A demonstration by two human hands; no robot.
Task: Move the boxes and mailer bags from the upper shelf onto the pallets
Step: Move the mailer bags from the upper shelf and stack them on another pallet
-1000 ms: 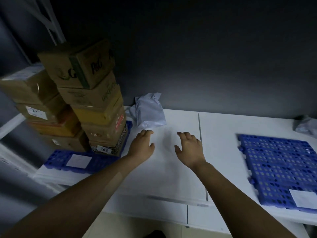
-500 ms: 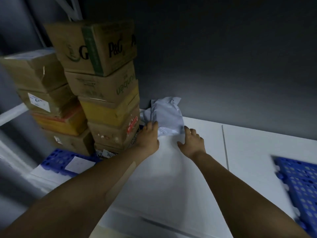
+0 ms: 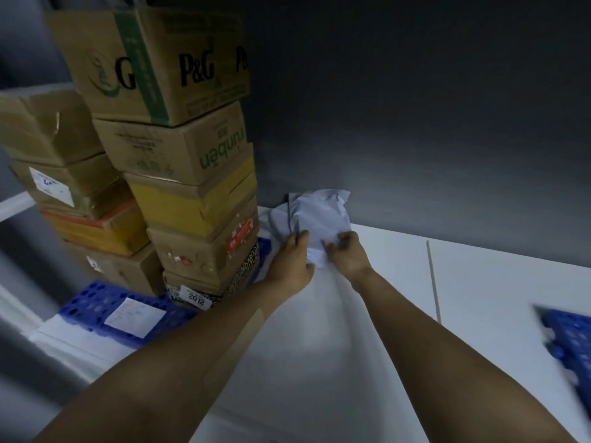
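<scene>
A crumpled grey mailer bag (image 3: 316,212) lies on the white shelf (image 3: 479,282) against the dark back wall. My left hand (image 3: 292,260) touches its near left edge. My right hand (image 3: 347,255) grips its near right corner with curled fingers. Two stacks of cardboard boxes (image 3: 188,174) stand on a blue pallet (image 3: 96,302) at the left, the tallest topped by a P&G box (image 3: 166,59). A second blue pallet (image 3: 572,340) shows at the right edge, blurred.
A white paper label (image 3: 134,316) lies on the left pallet's free front part. The box stacks stand close to the left of the bag. A seam (image 3: 433,282) runs across the shelf to the right of my hands.
Both hands reached forward to the mailer bag; the right one has closed on its corner. The view shifted left and closer, so the right pallet slid toward the edge.
</scene>
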